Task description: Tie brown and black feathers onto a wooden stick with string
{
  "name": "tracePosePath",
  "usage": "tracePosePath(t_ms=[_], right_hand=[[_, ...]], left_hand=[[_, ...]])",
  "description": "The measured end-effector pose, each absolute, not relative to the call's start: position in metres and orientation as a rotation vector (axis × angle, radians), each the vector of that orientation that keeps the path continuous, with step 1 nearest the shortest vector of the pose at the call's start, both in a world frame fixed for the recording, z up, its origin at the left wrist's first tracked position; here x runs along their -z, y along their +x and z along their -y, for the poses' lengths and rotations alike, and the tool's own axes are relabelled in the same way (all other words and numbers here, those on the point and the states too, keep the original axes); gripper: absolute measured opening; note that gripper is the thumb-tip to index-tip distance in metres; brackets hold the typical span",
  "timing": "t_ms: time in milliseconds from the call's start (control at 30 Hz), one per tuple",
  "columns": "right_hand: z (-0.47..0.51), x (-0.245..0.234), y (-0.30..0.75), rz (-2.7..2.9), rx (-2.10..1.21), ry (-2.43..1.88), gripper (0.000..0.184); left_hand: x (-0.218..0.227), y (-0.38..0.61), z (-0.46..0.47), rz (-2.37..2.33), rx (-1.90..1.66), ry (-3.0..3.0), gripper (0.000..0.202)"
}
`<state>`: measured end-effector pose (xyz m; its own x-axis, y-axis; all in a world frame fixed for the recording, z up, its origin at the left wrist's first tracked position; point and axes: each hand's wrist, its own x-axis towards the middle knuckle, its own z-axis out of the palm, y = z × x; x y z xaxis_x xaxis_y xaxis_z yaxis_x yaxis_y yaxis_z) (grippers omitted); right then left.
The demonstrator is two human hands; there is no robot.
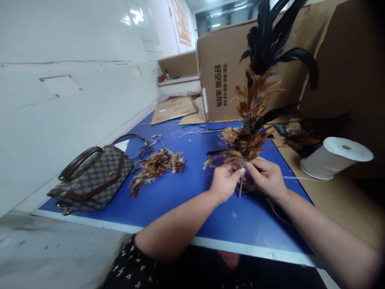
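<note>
A tall feather bundle, black plumes on top and brown and tan feathers below, stands upright over the blue table. Its thin stem points down between my hands. My left hand pinches the base of the bundle from the left, thumb on the stem. From the right, my right hand is closed on the lowest feathers where they meet the stem. Beyond my left hand lies a loose pile of brown feathers on the table.
A brown patterned handbag rests at the table's left. On the right, a white spool trails a thin strand, with more feathers behind it. Cardboard boxes wall off the back, and flat cardboard lies at the far left.
</note>
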<state>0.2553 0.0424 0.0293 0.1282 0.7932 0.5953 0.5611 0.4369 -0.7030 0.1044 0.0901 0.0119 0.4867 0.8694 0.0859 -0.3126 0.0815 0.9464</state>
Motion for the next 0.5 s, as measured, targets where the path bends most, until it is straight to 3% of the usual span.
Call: tracePosePath(t_ms=[500], right_hand=[[-0.0401,-0.0367,0.2476,1.639,-0.161,-1.263,0.033]], left_hand=[[-0.0112,0.1044,-0.0922,-0.636,-0.979,1.224,0.027]])
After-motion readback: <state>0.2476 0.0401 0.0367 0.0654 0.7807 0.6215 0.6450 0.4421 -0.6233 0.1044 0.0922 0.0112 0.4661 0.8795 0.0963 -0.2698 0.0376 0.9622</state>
